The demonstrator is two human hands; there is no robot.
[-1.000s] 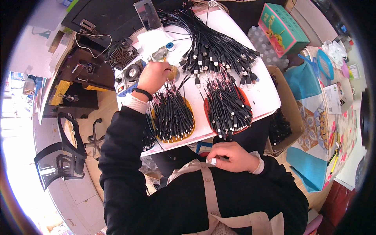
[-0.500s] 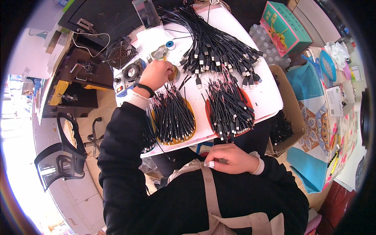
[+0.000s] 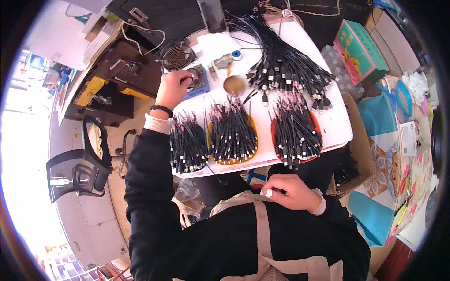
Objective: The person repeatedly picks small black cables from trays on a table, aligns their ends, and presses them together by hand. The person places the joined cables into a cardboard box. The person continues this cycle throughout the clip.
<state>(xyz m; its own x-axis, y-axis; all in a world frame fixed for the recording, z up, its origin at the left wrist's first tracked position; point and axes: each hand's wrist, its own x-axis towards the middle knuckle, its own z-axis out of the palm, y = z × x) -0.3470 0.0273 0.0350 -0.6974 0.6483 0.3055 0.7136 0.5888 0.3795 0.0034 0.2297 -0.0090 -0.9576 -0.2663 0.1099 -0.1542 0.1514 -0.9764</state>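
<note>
Head view puts the left hand [image 3: 175, 89] up at the far left of the table, right at a blue box-shaped device [image 3: 199, 85] with a round part on top; from the knuckles, the device lies to the right and just under the fingertips, its front edge slanting up to the right. Those fingers are curled in together, though from where I stand I can't tell whether they pinch anything. The right hand [image 3: 296, 193] is much farther from the device, down at the lap, thumb and forefinger drawn close with a small white piece [image 3: 268, 192] at their tips; whether it is gripped or wrapped round a finger, I can't make out. Just right of the device sits a round brown dish [image 3: 234, 85], with a blue-and-white spool [image 3: 236, 55] beyond it. Along the near edge of the white table [image 3: 264, 145] lie three bundles of short black cables [image 3: 233, 133], their long axis running away from the person, pinkish ends far, metal tips near; the middle one rests on a yellow tray, the right one on a red tray. Longer cables [image 3: 286, 65] heap behind. Around the table stand a cardboard box [image 3: 362, 140], a green-and-pink carton [image 3: 360, 51] and a black mesh-backed chair [image 3: 70, 169].
</note>
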